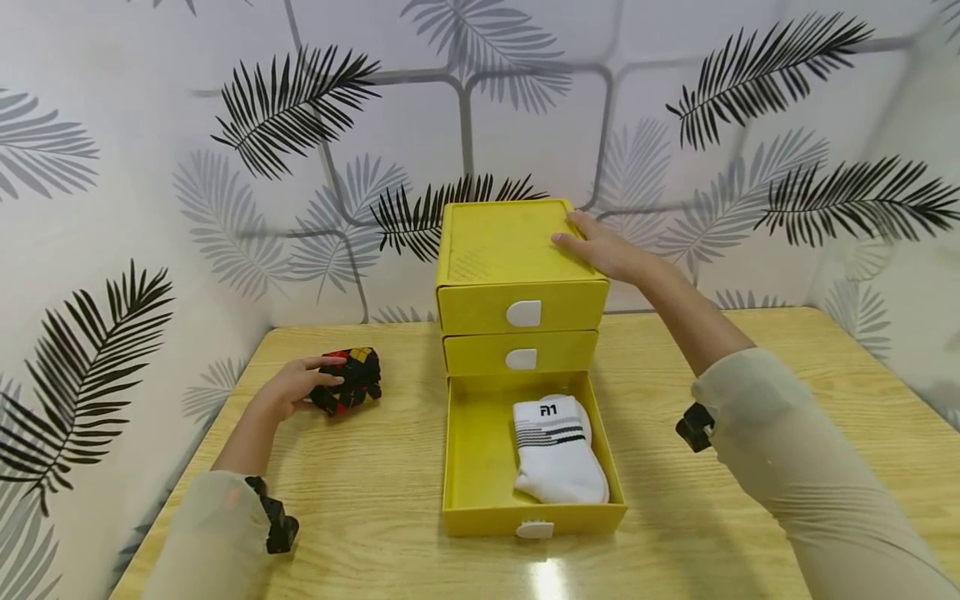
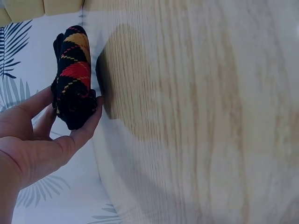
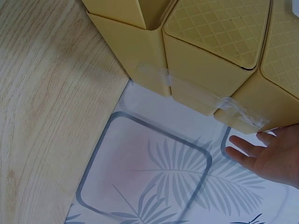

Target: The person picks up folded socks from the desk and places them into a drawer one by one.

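My left hand [image 1: 294, 388] grips a rolled pair of black socks [image 1: 362, 377] with red and yellow diamonds, at the left of the table. In the left wrist view the thumb and fingers pinch the lower end of the sock roll [image 2: 74, 77]. Three yellow drawers stand stacked as a drawer box [image 1: 502, 242] with white tabs. My right hand [image 1: 609, 252] rests on the box's top right edge, fingers extended. The bottom drawer [image 1: 480, 450] is pulled out, with folded white socks [image 1: 558, 454] lying in its right side.
The wooden table [image 1: 375, 517] runs up to a wall [image 1: 525, 125] printed with leaves. In the right wrist view, clear tape [image 3: 226, 101] crosses the sides of the stacked drawers.
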Action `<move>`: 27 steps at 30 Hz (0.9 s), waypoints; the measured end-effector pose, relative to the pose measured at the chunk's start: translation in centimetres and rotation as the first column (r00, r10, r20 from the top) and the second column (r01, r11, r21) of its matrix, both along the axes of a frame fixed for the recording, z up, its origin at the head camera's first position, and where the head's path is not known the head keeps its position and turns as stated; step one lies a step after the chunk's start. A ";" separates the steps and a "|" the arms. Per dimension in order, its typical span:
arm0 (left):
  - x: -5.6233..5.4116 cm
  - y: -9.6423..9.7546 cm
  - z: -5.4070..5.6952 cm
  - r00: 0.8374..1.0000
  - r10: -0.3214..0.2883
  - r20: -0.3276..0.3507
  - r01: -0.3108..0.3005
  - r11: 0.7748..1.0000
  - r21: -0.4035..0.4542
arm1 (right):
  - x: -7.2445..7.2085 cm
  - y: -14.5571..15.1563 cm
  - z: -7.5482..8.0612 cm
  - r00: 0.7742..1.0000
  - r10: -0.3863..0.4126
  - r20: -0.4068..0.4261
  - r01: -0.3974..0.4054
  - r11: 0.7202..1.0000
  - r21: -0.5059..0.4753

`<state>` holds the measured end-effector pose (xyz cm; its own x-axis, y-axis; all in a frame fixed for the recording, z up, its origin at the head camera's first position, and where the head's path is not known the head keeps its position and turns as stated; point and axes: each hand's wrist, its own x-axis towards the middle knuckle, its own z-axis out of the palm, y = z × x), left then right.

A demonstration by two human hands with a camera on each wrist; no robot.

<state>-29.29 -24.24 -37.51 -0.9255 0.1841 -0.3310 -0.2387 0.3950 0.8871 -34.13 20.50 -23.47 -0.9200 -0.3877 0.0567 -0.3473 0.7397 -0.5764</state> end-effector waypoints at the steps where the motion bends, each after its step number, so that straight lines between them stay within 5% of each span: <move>1: 0.1 0.1 0.1 1.000 -0.002 0.000 0.002 1.000 0.002 | 0.0 0.0 0.0 1.000 0.000 0.000 0.000 1.000 0.001; 8: 0.6 0.9 1.1 1.000 0.010 0.001 -0.010 1.000 -0.003 | -0.1 0.3 0.2 1.000 -0.002 -0.001 0.002 1.000 -0.006; 27: 3.8 2.3 3.1 0.994 -0.106 -0.031 0.106 0.994 0.001 | 0.0 0.0 0.0 1.000 0.002 0.007 -0.002 1.000 -0.013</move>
<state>-25.54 -21.92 -34.46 -0.9104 0.2823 -0.3023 -0.1684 0.4146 0.8943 -34.11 20.50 -23.48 -0.9196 -0.3888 0.0555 -0.3448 0.7315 -0.5883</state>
